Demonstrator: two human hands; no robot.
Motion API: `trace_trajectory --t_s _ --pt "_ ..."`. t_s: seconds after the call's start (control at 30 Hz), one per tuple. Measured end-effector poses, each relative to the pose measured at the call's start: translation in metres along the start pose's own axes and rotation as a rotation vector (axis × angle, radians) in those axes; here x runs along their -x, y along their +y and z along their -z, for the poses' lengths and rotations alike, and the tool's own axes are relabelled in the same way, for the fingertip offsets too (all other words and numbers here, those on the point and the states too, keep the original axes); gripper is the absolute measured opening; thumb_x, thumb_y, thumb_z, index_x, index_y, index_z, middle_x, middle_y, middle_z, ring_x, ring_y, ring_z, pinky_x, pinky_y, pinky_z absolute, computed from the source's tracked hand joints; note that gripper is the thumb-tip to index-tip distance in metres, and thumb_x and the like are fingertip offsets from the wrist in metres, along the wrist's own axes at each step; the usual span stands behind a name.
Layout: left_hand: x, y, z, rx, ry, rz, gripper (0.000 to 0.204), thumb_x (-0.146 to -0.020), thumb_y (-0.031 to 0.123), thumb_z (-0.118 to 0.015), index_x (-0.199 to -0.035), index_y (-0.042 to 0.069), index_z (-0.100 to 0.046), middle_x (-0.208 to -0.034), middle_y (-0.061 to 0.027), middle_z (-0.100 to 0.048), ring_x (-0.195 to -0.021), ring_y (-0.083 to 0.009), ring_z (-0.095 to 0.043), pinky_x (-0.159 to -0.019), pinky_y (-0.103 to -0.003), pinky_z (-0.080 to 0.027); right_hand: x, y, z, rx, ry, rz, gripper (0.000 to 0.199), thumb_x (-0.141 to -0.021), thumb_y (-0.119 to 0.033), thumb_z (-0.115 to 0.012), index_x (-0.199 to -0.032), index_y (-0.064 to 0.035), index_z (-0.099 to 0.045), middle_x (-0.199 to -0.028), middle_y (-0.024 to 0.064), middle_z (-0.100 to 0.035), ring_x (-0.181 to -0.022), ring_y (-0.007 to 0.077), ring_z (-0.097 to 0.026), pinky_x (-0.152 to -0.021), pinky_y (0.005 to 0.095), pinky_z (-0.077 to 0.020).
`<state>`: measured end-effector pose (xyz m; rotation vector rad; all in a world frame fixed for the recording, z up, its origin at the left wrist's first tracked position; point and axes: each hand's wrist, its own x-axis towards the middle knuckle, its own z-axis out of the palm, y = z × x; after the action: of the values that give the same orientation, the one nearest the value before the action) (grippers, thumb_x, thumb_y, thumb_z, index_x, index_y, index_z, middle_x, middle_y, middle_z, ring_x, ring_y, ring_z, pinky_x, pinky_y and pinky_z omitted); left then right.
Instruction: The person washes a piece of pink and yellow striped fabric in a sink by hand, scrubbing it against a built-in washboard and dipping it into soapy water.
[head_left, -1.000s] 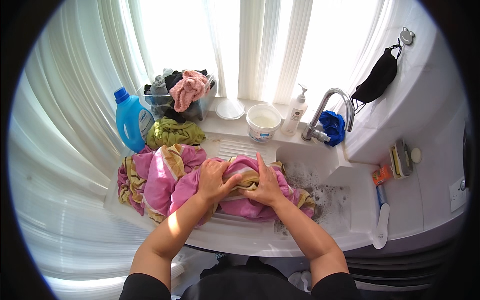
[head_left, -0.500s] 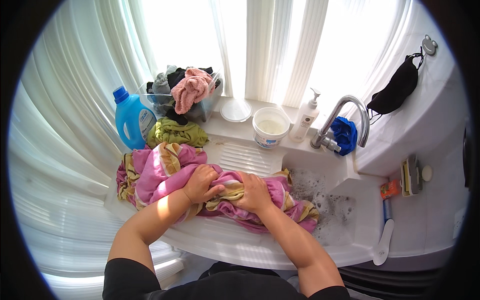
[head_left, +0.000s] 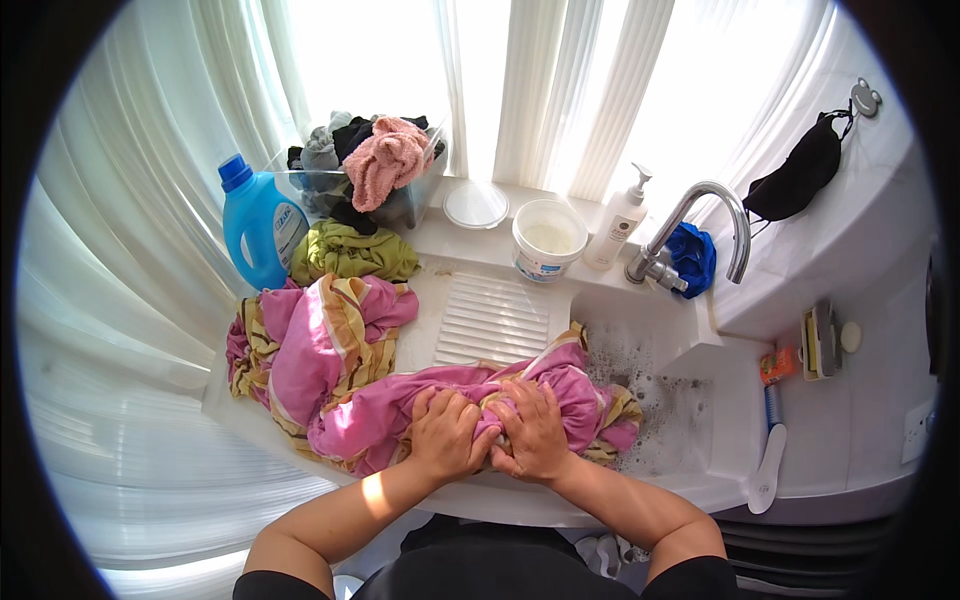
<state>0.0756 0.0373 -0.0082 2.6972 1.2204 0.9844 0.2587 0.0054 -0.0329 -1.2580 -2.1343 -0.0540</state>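
"White curtains (head_left: 135, 220) hang ahead of the hands and to their left, bright with daylight, and below them I have a white sink (head_left: 737, 430). How do the hands look to you?"

"Close together. I see the left hand (head_left: 445, 432) and the right hand (head_left: 533, 430) side by side, fingers curled, each clamped on the same pink and yellow cloth (head_left: 365, 415). I can't tell whether the thumbs touch."

"And the rest of the cloth?"

"It runs out both ways under the grip: a big rumpled heap to the left, a shorter bunched end to the right, beside the suds (head_left: 668, 405). Just beyond the hands I've got a ribbed washboard panel (head_left: 492, 320)."

"What stands farther off?"

"Beyond and left, a blue bottle (head_left: 262, 235) next to a green cloth (head_left: 355, 250), with a fluffy pink cloth (head_left: 385, 165) topping a clear bin of clothes behind. Straight ahead, a white tub (head_left: 548, 240), with a round lid (head_left: 476, 205) near it. Ahead and right, a pump bottle (head_left: 617, 228), then a curved tap (head_left: 738, 215)."

"Closer, on the right?"

"Well apart from the right hand, a white-handled brush (head_left: 768, 470)."
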Motion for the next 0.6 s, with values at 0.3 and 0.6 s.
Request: trace_trajectory --t_s 0.3,0.6 --pt "-0.122 -0.095 -0.083 -0.083 -0.232 0.353 0.045 -0.095 0.046 -0.043 -0.094 0.010 -0.069 -0.087 -0.0144 -0.070 -0.090 -0.0362 -0.064 -0.079 -0.053 -0.046 -0.116 0.073 -0.048 -0.076 -0.206 -0.644 0.043 -0.086 -0.039 -0.054 -0.112 -0.0060 -0.063 -0.094 0.0218 -0.065 -0.090 0.0400 -0.063 -0.082 0.0511 -0.0478" --pt "0.024 -0.019 -0.031 -0.052 0.051 -0.195 0.060 -0.086 0.060 -0.056 -0.104 0.004 -0.065 -0.108 -0.0151 -0.063 -0.109 -0.0338 -0.056 -0.101 -0.048 -0.033 0.005 0.011 -0.017 -0.017 0.103 0.060 0.076 -0.062 -0.053 -0.076 -0.121 -0.0118 -0.053 -0.118 0.0170 -0.057 -0.116 0.0376 -0.053 -0.095 0.0571 -0.0351"
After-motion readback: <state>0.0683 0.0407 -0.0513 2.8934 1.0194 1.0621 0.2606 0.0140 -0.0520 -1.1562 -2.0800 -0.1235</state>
